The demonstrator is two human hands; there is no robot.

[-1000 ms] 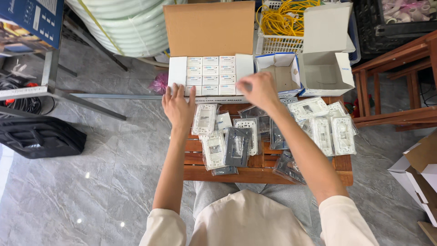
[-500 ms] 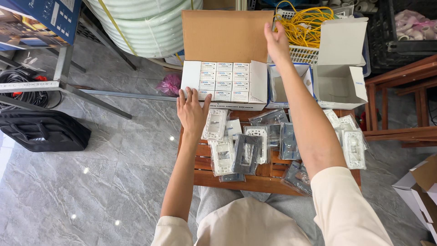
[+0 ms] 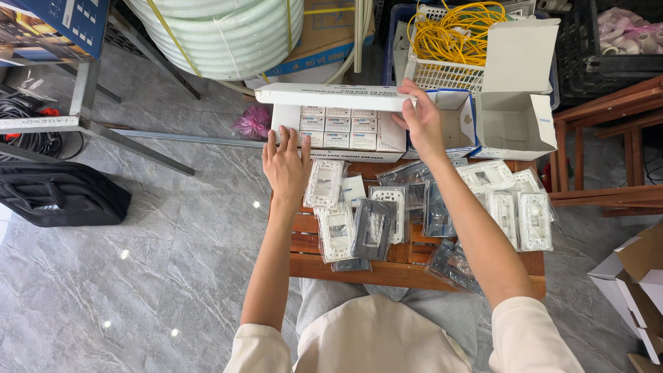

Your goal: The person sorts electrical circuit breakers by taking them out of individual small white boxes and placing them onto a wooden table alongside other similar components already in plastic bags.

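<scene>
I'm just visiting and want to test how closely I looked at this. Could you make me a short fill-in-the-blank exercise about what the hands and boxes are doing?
1. The right hand grips the edge of the box's ____, which is partly lowered over the rows of small cartons.
2. The left hand rests against the front of the white box with its fingers ____.
3. The bundle of cable in the basket behind is coloured ____.
4. The box to the right stands ____.

Missing words: lid; spread; yellow; open
</scene>
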